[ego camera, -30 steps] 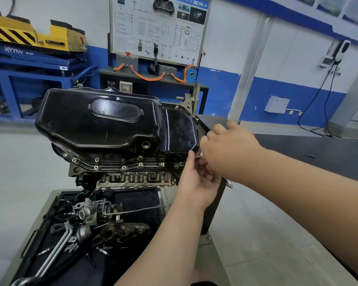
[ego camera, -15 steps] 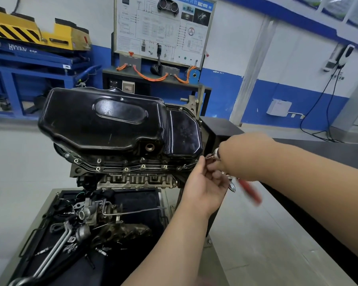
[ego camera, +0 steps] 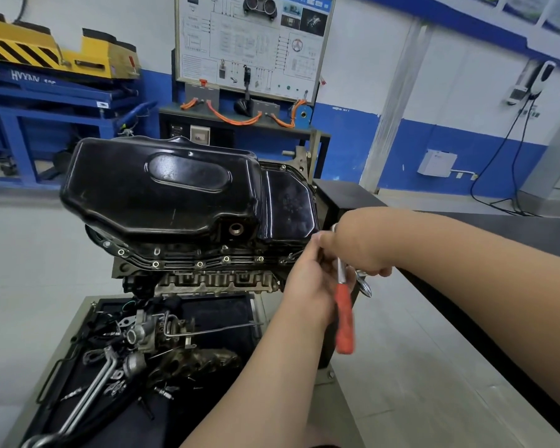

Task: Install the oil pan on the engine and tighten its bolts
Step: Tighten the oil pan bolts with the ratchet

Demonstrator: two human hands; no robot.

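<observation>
A glossy black oil pan (ego camera: 162,192) sits upside-down on the engine block (ego camera: 214,281), with several bolts (ego camera: 200,264) along its front flange. My right hand (ego camera: 358,250) grips the head end of a ratchet wrench with a red handle (ego camera: 344,318) at the pan's right corner; the handle hangs downward. My left hand (ego camera: 307,282) is just below and left of it, fingers curled around the wrench shaft near the flange. The bolt under the wrench is hidden by my hands.
A tray (ego camera: 88,318) below the engine holds loose parts: a turbo (ego camera: 146,331), a manifold (ego camera: 201,360) and pipes. A black box (ego camera: 340,195) stands right of the pan. Behind are a training board (ego camera: 253,43) and a blue and yellow lift (ego camera: 46,79).
The red-handled wrench has swung down from a slant to hang nearly vertical. My right hand shifted slightly right; my left hand stays at the corner.
</observation>
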